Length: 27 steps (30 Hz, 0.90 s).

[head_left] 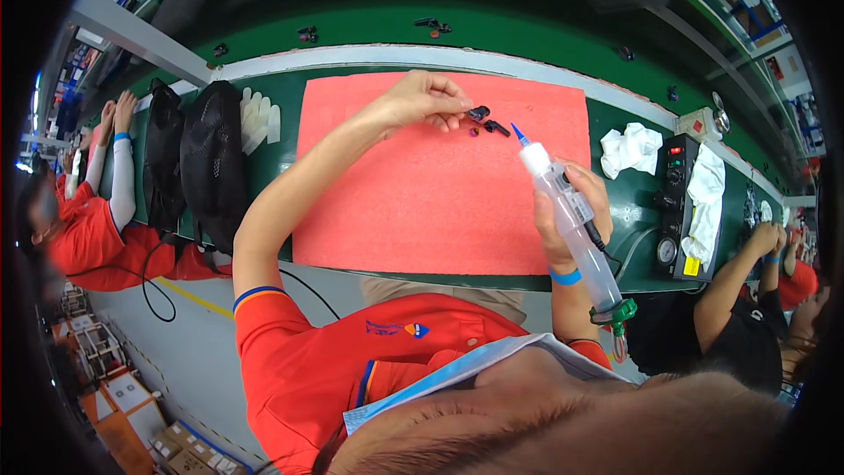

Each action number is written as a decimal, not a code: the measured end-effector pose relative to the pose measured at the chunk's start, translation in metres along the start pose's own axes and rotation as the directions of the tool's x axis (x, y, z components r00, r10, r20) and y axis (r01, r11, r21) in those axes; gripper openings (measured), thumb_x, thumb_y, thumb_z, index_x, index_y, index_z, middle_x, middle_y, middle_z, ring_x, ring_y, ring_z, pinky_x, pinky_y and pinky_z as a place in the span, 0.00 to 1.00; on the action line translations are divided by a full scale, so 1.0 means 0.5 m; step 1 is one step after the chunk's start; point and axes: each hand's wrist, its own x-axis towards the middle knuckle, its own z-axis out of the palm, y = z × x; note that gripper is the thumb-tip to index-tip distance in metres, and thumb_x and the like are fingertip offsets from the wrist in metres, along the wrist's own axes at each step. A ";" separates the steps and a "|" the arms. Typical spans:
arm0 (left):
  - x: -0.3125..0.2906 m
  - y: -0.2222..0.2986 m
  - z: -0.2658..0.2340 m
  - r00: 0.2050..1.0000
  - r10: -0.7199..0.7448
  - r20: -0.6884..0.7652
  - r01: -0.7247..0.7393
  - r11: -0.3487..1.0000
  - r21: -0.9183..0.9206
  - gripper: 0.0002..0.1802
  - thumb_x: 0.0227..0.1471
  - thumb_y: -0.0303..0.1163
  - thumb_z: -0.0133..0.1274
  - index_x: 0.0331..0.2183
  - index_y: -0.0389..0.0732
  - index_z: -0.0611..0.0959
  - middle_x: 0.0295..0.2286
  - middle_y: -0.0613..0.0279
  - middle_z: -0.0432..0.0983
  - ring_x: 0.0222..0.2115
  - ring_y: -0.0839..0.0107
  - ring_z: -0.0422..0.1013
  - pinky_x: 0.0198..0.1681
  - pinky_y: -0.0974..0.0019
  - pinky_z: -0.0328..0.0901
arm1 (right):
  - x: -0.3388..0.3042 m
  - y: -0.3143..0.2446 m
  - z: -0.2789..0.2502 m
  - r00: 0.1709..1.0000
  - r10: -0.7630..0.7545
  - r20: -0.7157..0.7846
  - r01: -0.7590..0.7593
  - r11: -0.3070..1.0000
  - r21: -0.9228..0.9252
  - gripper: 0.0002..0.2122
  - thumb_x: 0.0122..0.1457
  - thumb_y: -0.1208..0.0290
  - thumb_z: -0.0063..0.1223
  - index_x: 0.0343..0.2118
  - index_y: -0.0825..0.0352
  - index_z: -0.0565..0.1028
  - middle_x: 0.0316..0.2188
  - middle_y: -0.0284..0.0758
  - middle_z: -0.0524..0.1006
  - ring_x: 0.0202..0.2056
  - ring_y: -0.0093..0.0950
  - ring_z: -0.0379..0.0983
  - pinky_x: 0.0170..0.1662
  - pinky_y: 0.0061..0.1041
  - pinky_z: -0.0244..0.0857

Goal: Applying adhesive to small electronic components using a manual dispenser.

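Note:
My left hand (426, 102) is closed in a pinch at the far side of the pink foam mat (413, 202). At its fingertips is a small black part (478, 113). Just right of it lie another small black piece (498, 127) and a tiny purplish bit (474, 132). My right hand (576, 211) is wrapped round a translucent dispensing syringe (594, 266), held tilted. Its blue needle tip (518, 131) points at the far left, beside the black pieces and apart from them. A green cap (614, 312) with a hose closes its rear end.
Right of the mat are crumpled white tissues (631, 149) and a black dispenser box (679, 211) with a gauge. At left lie black mesh bags (214, 167) and white gloves (259, 119). Beyond a pale rail, a green belt (369, 31) carries small parts. Co-workers sit on both sides.

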 end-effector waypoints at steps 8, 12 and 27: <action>-0.042 -0.035 0.020 1.000 0.015 -0.015 -0.017 0.992 -0.123 0.07 0.44 0.29 0.50 0.28 0.35 0.74 0.21 0.64 0.71 0.21 0.79 0.69 0.26 0.78 0.65 | 0.004 0.001 0.006 1.000 -0.010 -0.019 0.009 0.998 -0.060 0.17 0.36 0.78 0.57 0.34 0.69 0.67 0.29 0.43 0.73 0.31 0.34 0.71 0.34 0.25 0.67; -0.055 -0.046 0.033 1.000 0.015 -0.028 -0.019 0.985 -0.170 0.07 0.43 0.28 0.51 0.28 0.35 0.74 0.21 0.62 0.71 0.22 0.78 0.69 0.27 0.77 0.66 | 0.002 0.002 0.007 1.000 -0.010 -0.014 0.009 0.998 -0.060 0.17 0.36 0.78 0.57 0.33 0.69 0.67 0.29 0.43 0.73 0.32 0.34 0.71 0.34 0.26 0.67; -0.057 -0.072 0.042 0.992 0.090 -0.089 -0.102 0.984 -0.144 0.07 0.43 0.25 0.51 0.28 0.34 0.73 0.22 0.60 0.72 0.21 0.77 0.69 0.24 0.77 0.66 | -0.004 0.000 -0.001 0.999 -0.002 0.054 0.004 0.999 -0.037 0.17 0.41 0.76 0.53 0.36 0.69 0.64 0.32 0.46 0.70 0.33 0.33 0.69 0.36 0.26 0.64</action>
